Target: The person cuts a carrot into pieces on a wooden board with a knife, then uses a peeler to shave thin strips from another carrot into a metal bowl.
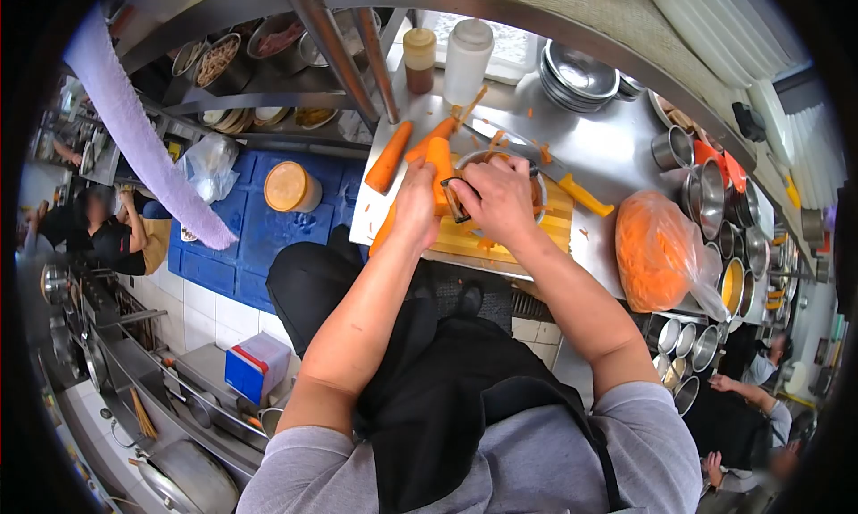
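Observation:
My left hand point(416, 201) is closed around a carrot point(439, 155) whose thick end points away from me. In my right hand point(498, 192) is a peeler point(455, 203), its blade close beside that carrot. Under my right hand stands a metal bowl point(541, 192), partly hidden, on a yellow striped cutting board point(556, 230). Another carrot point(390, 156) lies to the left, and a further carrot point(431, 139) is just beyond my left hand. A knife with a yellow handle point(585, 196) rests right of the bowl. Orange peelings are scattered around.
A plastic bag of shredded carrot point(657, 255) sits at the right. Squeeze bottles point(469, 63) and stacked metal bowls point(579, 71) stand at the back. On the left, a lidded tub point(292, 188) rests on a blue surface point(241, 255). Other people are at both sides.

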Available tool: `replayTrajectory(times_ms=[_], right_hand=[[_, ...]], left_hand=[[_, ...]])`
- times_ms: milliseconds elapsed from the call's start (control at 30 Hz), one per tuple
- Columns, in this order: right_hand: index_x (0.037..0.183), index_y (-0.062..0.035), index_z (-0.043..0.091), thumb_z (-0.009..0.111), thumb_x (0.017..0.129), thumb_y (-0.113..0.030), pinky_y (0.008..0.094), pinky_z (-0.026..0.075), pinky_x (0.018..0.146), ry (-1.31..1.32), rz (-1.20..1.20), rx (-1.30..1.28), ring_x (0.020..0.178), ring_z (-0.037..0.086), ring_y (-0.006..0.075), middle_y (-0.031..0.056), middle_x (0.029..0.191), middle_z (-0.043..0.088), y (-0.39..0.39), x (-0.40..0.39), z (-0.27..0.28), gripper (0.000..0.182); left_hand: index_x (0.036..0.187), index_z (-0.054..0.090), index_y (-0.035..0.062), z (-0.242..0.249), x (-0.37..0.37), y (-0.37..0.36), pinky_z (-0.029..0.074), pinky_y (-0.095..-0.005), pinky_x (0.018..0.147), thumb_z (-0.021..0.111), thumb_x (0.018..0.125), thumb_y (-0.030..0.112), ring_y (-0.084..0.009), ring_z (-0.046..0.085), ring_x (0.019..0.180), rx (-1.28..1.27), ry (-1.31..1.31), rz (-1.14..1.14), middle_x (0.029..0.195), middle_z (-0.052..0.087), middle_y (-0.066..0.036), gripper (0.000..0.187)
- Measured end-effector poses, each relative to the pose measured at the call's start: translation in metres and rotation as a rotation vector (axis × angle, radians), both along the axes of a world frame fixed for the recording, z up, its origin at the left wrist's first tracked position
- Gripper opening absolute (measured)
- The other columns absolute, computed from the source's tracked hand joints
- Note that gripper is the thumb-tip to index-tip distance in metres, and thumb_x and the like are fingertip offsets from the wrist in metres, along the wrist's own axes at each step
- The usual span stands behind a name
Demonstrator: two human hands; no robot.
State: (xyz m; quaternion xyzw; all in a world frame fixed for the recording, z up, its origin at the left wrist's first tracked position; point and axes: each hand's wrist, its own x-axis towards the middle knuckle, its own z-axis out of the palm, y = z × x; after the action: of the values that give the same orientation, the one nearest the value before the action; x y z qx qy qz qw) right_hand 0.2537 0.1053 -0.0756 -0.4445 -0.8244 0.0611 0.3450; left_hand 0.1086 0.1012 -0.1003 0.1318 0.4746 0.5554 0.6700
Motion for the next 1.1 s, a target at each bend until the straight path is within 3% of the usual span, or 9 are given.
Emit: replayTrajectory(times_ms=[100,333,400,500,633,700,833,900,1100], right_hand=[[0.077,-0.0121,0.059,0.074,0.087,-0.025,0.0428,0.036,0.081,-0.033,0.021,0.026,0.077,0.058,0.0246,0.0022,0.072,0.058,0.003,0.004,-0.002,0.022],[0.080,-0.0127,0.061,0.069,0.091,-0.032,0.0443,0.037,0.083,-0.171,0.120,0.027,0.078,0.060,0.0243,0.0030,0.076,0.062,0.039,0.024,-0.005,0.023],[0.082,-0.0132,0.063,0.067,0.093,-0.033,0.0443,0.037,0.083,-0.228,0.085,0.028,0.079,0.062,0.0231,0.0019,0.078,0.066,0.067,0.045,-0.018,0.023],[0.084,-0.0130,0.063,0.065,0.095,-0.033,0.0443,0.037,0.085,-0.310,-0.008,0.138,0.080,0.063,0.0243,0.0043,0.077,0.066,0.092,0.078,-0.036,0.023],[0.085,-0.0127,0.063,0.064,0.096,-0.032,0.0437,0.039,0.083,-0.211,-0.163,0.051,0.079,0.063,0.0258,0.0067,0.073,0.066,0.079,0.085,-0.034,0.022],[0.081,-0.0106,0.062,0.067,0.094,-0.030,0.0430,0.039,0.080,-0.133,-0.231,-0.018,0.077,0.060,0.0295,0.0077,0.073,0.062,0.060,0.074,-0.029,0.024],[0.079,-0.0105,0.061,0.068,0.093,-0.028,0.0432,0.039,0.078,-0.004,-0.179,0.002,0.076,0.059,0.0298,0.0072,0.072,0.060,0.026,0.047,-0.025,0.023],[0.079,-0.0106,0.060,0.069,0.091,-0.027,0.0431,0.038,0.077,0.017,-0.150,-0.016,0.076,0.059,0.0291,0.0065,0.072,0.059,0.012,0.037,-0.015,0.023],[0.077,-0.0109,0.059,0.073,0.087,-0.024,0.0428,0.036,0.077,0.012,-0.039,-0.040,0.074,0.058,0.0262,0.0040,0.071,0.057,-0.009,0.027,-0.003,0.021]], left_hand=[[0.145,0.042,0.0000,-0.010,-0.006,-0.001,0.050,-0.0409,0.098,0.042,0.103,0.019,-0.0244,0.060,0.114,0.048,-0.038,-0.102,0.127,0.057,-0.015,0.046],[0.141,0.046,0.0022,-0.012,-0.004,-0.006,0.052,-0.0396,0.094,0.037,0.105,0.022,-0.0258,0.061,0.118,0.076,-0.077,-0.218,0.128,0.059,-0.013,0.042],[0.141,0.047,0.0025,0.009,0.001,-0.013,0.054,-0.0399,0.088,0.035,0.106,0.023,-0.0253,0.062,0.113,0.067,-0.182,-0.293,0.127,0.059,-0.012,0.042],[0.140,0.048,0.0029,0.011,0.001,-0.015,0.056,-0.0408,0.082,0.037,0.106,0.026,-0.0246,0.063,0.108,0.077,-0.130,-0.427,0.123,0.060,-0.011,0.042],[0.140,0.047,0.0034,0.010,0.003,-0.014,0.056,-0.0414,0.077,0.039,0.107,0.028,-0.0240,0.064,0.102,0.106,-0.153,-0.364,0.118,0.060,-0.011,0.042],[0.133,0.051,0.0013,0.011,0.003,-0.010,0.057,-0.0375,0.071,0.041,0.108,0.025,-0.0229,0.066,0.085,0.027,-0.061,-0.303,0.107,0.063,-0.013,0.036],[0.129,0.053,0.0020,0.002,0.010,-0.007,0.055,-0.0368,0.075,0.041,0.109,0.025,-0.0211,0.065,0.090,0.021,-0.020,-0.277,0.109,0.063,-0.011,0.033],[0.133,0.050,0.0017,-0.010,0.011,-0.007,0.056,-0.0428,0.084,0.037,0.108,0.025,-0.0243,0.064,0.104,0.061,0.017,-0.232,0.118,0.060,-0.014,0.036],[0.132,0.051,0.0017,-0.014,0.019,-0.006,0.053,-0.0417,0.093,0.036,0.108,0.023,-0.0251,0.062,0.109,0.057,-0.026,-0.152,0.122,0.060,-0.013,0.035]])
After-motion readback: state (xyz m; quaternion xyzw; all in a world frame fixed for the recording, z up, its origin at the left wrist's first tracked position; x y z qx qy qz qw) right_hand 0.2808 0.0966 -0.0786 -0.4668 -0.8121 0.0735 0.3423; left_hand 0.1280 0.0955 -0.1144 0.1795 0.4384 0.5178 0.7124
